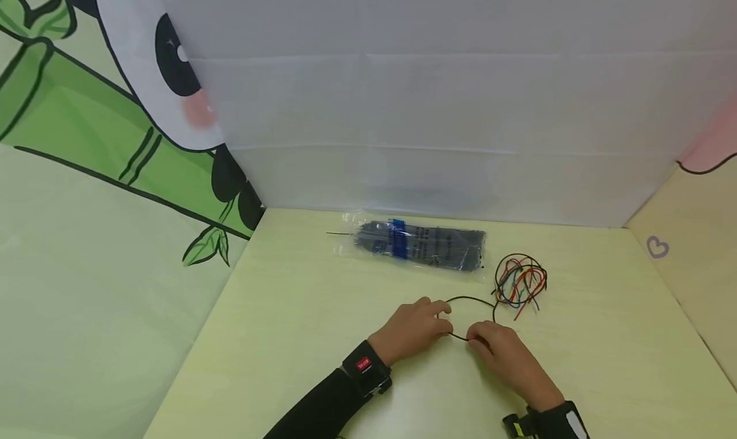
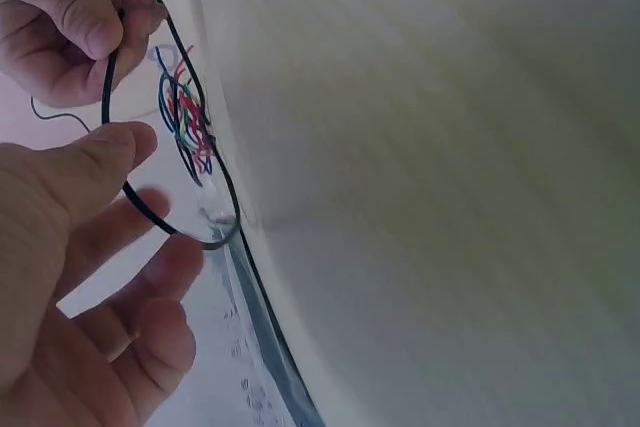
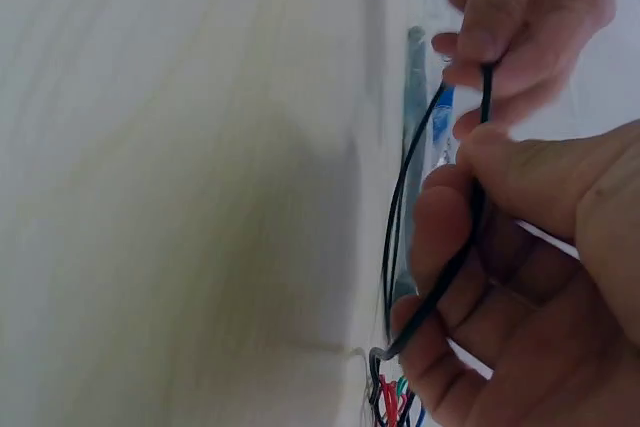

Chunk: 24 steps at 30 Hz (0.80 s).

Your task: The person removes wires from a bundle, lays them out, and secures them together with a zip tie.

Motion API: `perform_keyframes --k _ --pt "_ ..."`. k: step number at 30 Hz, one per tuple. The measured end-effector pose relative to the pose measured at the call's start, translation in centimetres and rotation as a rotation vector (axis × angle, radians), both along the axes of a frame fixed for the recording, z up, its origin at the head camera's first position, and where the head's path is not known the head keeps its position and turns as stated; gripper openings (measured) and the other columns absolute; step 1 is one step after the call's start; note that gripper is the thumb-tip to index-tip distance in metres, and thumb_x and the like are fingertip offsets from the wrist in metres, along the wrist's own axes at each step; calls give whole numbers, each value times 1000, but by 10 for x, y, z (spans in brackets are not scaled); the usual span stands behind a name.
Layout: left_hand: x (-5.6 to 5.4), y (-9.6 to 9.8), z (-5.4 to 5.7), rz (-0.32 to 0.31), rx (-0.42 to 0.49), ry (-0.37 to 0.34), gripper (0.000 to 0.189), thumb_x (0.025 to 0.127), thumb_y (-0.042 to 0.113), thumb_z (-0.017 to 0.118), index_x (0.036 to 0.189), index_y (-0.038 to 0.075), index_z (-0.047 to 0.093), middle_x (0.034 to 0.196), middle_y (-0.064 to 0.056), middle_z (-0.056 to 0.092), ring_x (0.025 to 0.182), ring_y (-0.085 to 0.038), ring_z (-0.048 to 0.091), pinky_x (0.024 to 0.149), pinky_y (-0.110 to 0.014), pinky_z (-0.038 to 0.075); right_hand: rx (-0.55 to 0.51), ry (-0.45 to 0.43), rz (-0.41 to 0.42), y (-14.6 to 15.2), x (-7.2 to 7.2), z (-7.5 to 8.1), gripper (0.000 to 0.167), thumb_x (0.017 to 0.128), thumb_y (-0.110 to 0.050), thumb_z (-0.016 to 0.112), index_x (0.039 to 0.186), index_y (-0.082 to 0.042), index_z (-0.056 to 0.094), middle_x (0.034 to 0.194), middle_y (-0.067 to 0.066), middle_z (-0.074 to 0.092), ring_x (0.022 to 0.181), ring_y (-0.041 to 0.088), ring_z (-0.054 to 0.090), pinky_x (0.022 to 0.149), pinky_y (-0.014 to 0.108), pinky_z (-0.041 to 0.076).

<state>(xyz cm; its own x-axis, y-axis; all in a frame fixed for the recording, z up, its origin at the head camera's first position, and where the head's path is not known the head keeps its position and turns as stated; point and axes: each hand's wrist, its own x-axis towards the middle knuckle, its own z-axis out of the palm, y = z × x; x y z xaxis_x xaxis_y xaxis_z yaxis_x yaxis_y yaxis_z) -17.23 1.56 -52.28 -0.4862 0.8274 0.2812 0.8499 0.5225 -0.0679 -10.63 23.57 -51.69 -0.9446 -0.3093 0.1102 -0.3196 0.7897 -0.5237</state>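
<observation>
Here, over one pale-yellow tabletop (image 1: 270, 317), below one creased white backdrop (image 1: 437, 106), left hand (image 1: 413, 329) and right hand (image 1: 503, 349) are pinching one thin black cord (image 1: 469, 297), lower centre.

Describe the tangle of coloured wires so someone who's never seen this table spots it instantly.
On the pale yellow table, find the right hand, then look just beyond it. A loose, roundish tangle of wires lies there. Its mixed red, blue and black colours set it apart from the black wire that hand holds and the clear plastic bag with a blue band.
</observation>
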Motion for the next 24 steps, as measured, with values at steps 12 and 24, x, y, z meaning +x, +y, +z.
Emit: perform_keyframes --k 12,24 --pt "3 -71 19 146 -39 -65 12 93 22 65 85 23 75 71 6 62 69 -9 59 62 -19 49 154 183 -38 6 -5 -4 8 82 -16 77 85 -24 76 69 -16 61 64 -1 56 58 21 45" --pt "17 -133 8 261 4 -164 8 89 17 70 83 18 74 71 7 65 67 -6 58 63 -20 48 181 -26 -215 21 9 -9 8 85 -30 75 82 -37 75 83 -20 70 84 12 70 69 38 55"
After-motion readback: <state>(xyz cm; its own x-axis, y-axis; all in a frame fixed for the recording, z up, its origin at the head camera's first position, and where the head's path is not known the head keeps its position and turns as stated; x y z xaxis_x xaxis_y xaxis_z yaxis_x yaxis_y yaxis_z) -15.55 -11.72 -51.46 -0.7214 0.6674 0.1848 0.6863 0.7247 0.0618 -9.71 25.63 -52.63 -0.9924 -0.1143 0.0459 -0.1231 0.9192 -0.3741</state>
